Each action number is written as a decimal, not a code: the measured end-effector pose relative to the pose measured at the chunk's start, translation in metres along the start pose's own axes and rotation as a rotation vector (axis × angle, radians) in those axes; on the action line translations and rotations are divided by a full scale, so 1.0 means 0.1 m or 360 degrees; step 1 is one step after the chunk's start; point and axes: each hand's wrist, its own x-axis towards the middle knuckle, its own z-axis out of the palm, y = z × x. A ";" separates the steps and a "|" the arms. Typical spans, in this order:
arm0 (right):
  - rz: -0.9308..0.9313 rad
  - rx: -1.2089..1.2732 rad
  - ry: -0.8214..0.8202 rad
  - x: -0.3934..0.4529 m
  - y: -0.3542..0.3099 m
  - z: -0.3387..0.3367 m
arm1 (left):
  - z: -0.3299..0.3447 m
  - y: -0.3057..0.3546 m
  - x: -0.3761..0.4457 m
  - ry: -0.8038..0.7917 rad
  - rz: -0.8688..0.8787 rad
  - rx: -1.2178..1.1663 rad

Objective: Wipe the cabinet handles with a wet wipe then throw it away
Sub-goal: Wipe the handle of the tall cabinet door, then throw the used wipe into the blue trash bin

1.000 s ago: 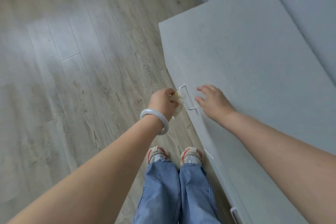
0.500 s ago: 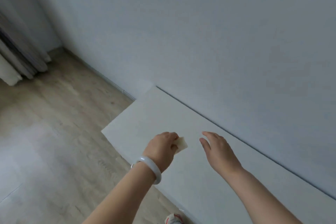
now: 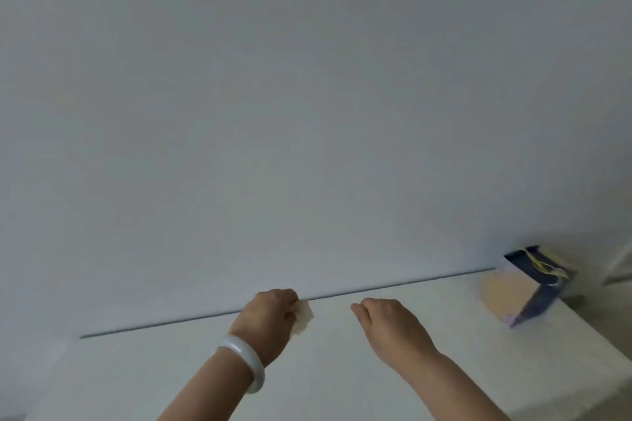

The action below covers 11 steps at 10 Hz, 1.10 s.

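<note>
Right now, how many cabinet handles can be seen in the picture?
0. Only the cabinet top shows, with the wall behind. The left hand grips the wet wipe above it. The handles sit on the front face, which is out of view below.

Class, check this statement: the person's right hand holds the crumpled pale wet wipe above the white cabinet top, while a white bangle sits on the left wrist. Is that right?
One detail is wrong. The head view shows the left hand gripping the crumpled pale wet wipe above the white cabinet top; the right hand holds nothing. The white bangle does sit on the left wrist.
</note>
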 end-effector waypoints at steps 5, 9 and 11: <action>0.0680 -0.0216 0.0435 -1.28 3.16 -2.07 | 1.63 3.94 0.37 -0.0416 0.0862 0.0029; 0.1010 0.0012 0.0568 -2.30 5.21 -3.01 | 3.30 6.34 0.18 -0.0380 0.1324 0.0057; 0.1224 0.0276 0.0383 -2.41 6.10 -2.89 | 4.30 6.85 0.49 -0.0674 0.1214 -0.0010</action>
